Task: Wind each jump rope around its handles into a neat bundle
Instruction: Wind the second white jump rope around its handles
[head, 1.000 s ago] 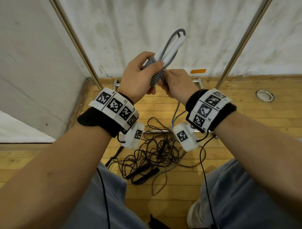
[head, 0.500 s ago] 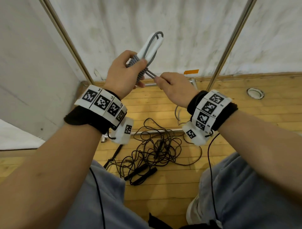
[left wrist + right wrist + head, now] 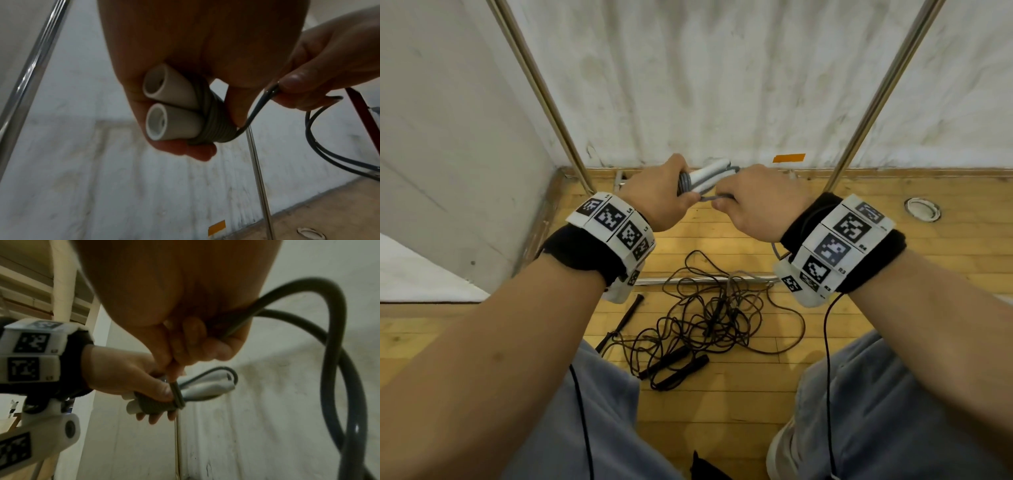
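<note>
My left hand [image 3: 659,202] grips two white jump rope handles [image 3: 705,176] held side by side, with grey cord coiled tightly around them [image 3: 213,123]. The handle ends [image 3: 164,104] poke out past my fingers in the left wrist view. My right hand [image 3: 751,200] pinches the loose grey cord [image 3: 265,99] just right of the coils and holds it taut. The rest of that cord loops down behind my right palm [image 3: 333,353]. On the floor lies a tangle of black jump ropes [image 3: 715,308] with black handles [image 3: 674,366].
Two slanted metal poles [image 3: 541,89] [image 3: 880,89] stand against a white wall ahead. A metal bar [image 3: 709,279] lies on the wooden floor under the tangle. A round floor fitting [image 3: 922,209] sits at the right. My knees in blue trousers [image 3: 893,411] frame the ropes.
Both hands have come down from chest height towards the floor corner. The handles have tipped from upright to nearly level, and my right hand has drawn the cord sideways close to the coils.
</note>
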`<state>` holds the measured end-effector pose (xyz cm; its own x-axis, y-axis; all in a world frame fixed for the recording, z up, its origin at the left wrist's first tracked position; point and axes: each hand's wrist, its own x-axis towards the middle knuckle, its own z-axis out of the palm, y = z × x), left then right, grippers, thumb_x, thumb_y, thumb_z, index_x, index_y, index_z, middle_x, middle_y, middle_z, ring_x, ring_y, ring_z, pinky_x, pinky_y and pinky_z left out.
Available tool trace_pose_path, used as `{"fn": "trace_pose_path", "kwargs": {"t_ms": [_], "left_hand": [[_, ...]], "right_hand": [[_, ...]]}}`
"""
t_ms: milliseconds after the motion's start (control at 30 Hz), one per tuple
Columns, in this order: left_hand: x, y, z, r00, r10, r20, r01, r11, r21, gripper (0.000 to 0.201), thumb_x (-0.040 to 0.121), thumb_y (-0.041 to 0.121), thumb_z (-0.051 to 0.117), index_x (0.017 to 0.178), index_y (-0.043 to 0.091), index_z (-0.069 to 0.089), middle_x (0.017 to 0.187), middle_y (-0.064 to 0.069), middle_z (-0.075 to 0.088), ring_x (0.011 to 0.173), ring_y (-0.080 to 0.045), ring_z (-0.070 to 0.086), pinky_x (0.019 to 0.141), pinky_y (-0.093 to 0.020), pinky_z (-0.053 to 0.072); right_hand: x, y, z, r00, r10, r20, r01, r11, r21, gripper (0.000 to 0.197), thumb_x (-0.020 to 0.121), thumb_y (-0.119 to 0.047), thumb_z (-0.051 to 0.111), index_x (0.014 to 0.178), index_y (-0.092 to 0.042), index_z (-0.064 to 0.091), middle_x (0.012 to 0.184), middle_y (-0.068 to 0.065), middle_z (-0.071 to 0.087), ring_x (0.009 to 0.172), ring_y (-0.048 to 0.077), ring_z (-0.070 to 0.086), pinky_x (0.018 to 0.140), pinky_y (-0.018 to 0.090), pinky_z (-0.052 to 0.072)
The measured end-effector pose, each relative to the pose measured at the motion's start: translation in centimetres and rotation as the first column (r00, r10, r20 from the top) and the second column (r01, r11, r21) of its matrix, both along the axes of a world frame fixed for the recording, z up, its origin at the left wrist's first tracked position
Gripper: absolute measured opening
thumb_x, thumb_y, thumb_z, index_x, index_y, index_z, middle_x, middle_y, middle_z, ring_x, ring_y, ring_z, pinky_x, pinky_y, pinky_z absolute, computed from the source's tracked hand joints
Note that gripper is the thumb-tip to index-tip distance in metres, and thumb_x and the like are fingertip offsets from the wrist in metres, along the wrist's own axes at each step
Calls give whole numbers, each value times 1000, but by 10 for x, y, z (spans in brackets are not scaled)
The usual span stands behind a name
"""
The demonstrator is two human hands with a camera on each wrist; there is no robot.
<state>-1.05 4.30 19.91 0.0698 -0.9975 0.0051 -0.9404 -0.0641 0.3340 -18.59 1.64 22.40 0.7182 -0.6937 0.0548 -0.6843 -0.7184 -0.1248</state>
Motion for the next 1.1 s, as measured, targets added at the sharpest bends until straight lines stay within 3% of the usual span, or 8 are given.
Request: {"fn": "trace_pose_path", "kwargs": {"t_ms": [100, 233, 467, 633, 800, 900, 967, 1100], "left_hand": [[-5, 2, -2, 994, -106, -38, 110, 985, 130, 27, 93, 37, 56, 112, 19, 49, 85, 3, 56, 75, -17, 56, 60, -31, 42], [-14, 6, -5, 977, -202, -66, 212, 949, 233, 29, 91, 41, 57, 112, 21, 52, 93, -1, 63, 84, -20, 62, 79, -43, 52], [-28, 9, -9, 960, -267, -78, 271, 962, 34, 50, 75, 66, 61, 119, 44, 51, 83, 11, 61, 79, -14, 57, 73, -31, 47], [-29, 10, -3, 962, -254, -95, 250, 967, -58, 20, 77, 56, 65, 81, 38, 58, 61, 9, 52, 57, -5, 51, 50, -23, 33], [-30, 16, 11, 931, -282, -233, 256, 957, -135, 31, 79, 48, 66, 93, 20, 65, 63, 7, 54, 60, -10, 54, 55, -32, 40], [-32, 23, 23, 861, -282, -422, 232, 958, -167, 29, 77, 46, 61, 91, 20, 64, 68, -1, 61, 59, -19, 60, 55, -37, 49], [-31, 24, 28, 771, -262, -580, 163, 962, -219, 19, 79, 40, 63, 86, 22, 60, 67, -2, 63, 53, -19, 61, 47, -30, 47], [-30, 22, 33, 631, -183, -754, -33, 965, -262, 24, 80, 33, 65, 82, 15, 50, 65, -9, 64, 47, -25, 59, 41, -28, 43]], "right_hand": [[-3, -3, 2, 999, 11, 36, -11, 1000, 20, 20, 97, -32, 43, 83, -22, 53, 77, 2, 51, 60, 15, 44, 50, 28, 26], [-7, -7, -1, 997, 13, 76, -14, 1000, 4, 26, 96, -33, 43, 94, -17, 63, 85, 3, 57, 76, 21, 51, 63, 31, 32], [-11, -18, 0, 982, 35, 183, -39, 999, 15, 29, 94, -35, 47, 88, -16, 69, 83, 1, 65, 78, 20, 57, 67, 34, 43], [-16, -29, 3, 929, -97, 356, 11, 972, 234, 25, 83, -38, 65, 80, -14, 72, 69, 0, 62, 65, 10, 52, 60, 23, 40], [-27, -44, 12, 823, -262, 503, -37, 860, 509, 27, 73, -43, 74, 62, -18, 70, 48, -11, 50, 47, 3, 43, 44, 12, 33], [-27, -45, 9, 753, -312, 579, -176, 753, 634, 26, 79, -39, 70, 74, -14, 73, 70, 1, 62, 67, 17, 56, 61, 25, 46], [-17, -40, 5, 619, -446, 646, -252, 667, 701, 22, 92, -19, 55, 91, -6, 73, 90, 12, 63, 83, 27, 58, 68, 37, 49], [2, -30, -8, 506, -544, 669, -437, 507, 743, 32, 94, -17, 47, 65, -18, 60, 49, -6, 43, 42, 8, 34, 41, 18, 30]]}}
